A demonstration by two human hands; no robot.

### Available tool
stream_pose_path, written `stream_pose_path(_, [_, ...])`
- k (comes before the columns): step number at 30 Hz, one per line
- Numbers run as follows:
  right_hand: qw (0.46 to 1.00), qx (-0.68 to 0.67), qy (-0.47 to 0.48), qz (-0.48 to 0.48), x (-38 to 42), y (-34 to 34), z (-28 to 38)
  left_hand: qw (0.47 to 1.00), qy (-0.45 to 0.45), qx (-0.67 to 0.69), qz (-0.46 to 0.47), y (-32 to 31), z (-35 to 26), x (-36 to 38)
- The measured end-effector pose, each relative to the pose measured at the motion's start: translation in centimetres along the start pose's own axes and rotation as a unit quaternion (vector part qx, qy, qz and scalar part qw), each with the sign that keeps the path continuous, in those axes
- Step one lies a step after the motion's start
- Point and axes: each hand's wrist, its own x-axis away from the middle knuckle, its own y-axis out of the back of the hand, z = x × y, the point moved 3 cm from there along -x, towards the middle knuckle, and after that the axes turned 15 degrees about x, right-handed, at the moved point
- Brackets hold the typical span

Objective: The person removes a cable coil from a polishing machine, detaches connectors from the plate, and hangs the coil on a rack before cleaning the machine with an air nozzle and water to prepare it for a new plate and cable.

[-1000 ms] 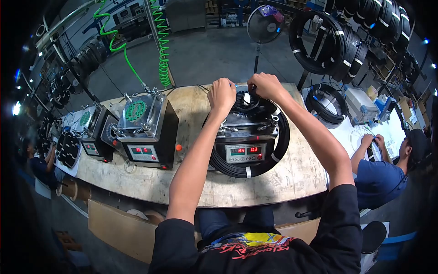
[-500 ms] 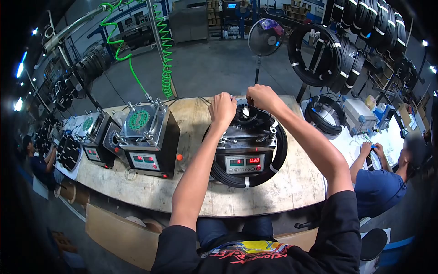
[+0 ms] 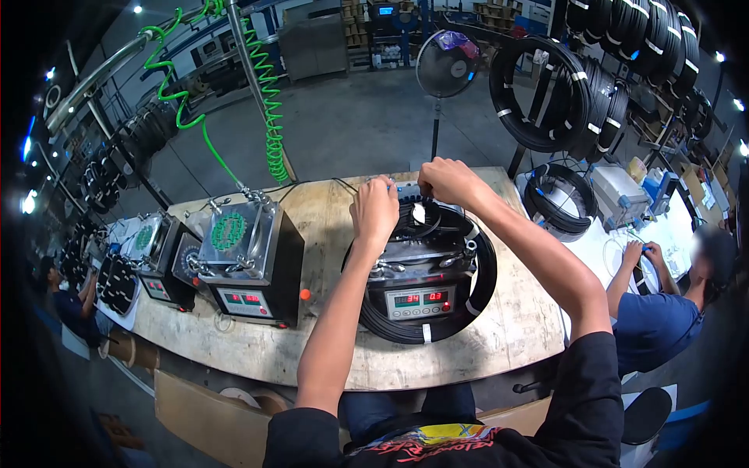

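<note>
So both hands are up at the far edge of the tester box (image 3: 421,269) on the counter (image 3: 507,312). Left hand (image 3: 374,209) is curled into a closed grip, right hand (image 3: 446,181) pinches something small, can't tell what. Black cable coil (image 3: 476,273) loops around the box, just beside another tester (image 3: 250,257).

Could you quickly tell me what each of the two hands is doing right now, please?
Left hand: fingers curled shut at the far edge of the black cable coil; what they grip cannot be told.
Right hand: the same, beside the left.
</note>
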Motion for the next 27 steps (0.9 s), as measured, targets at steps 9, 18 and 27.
stream_pose_path(9, [0.996,0.008,0.001,0.086,-1.9,0.6,0.7,1.0,0.017,0.006,0.012,-0.1,0.3,-0.5])
stream_pose_path(18, [0.978,-0.048,0.03,0.199,-3.1,0.1,-0.4,1.0,-0.008,-0.009,-0.003,0.1,-0.2,-0.3])
stream_pose_path(27, [0.985,0.09,0.025,0.146,-3.5,1.3,3.1,1.0,-0.019,-0.005,0.022,0.3,-0.1,-0.4])
